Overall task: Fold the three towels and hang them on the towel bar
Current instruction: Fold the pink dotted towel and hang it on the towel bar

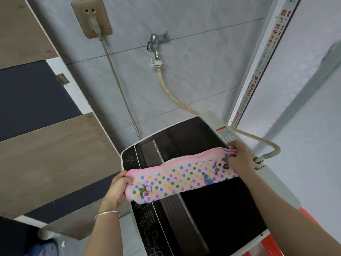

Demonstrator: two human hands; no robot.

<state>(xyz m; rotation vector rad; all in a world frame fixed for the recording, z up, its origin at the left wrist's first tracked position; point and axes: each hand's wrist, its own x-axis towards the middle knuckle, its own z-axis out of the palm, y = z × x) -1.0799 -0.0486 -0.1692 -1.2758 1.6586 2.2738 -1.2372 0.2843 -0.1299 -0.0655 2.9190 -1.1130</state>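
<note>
A pink towel (181, 174) with coloured dots lies folded lengthwise into a long strip across the dark lid of a washing machine (212, 209). My left hand (118, 187) grips the strip's near-left end, thumb on top. My right hand (239, 157) pinches the far-right end, where the pink edges stack together. Only this one towel shows. No towel bar is in view.
A tap (156, 45) with a beige hose (177, 100) sits on the tiled wall behind the machine. A plugged wall socket (92, 18) hangs upper left. Wood shelves (51, 154) stand at the left, a white door frame (258, 61) at the right, something orange (310, 228) lower right.
</note>
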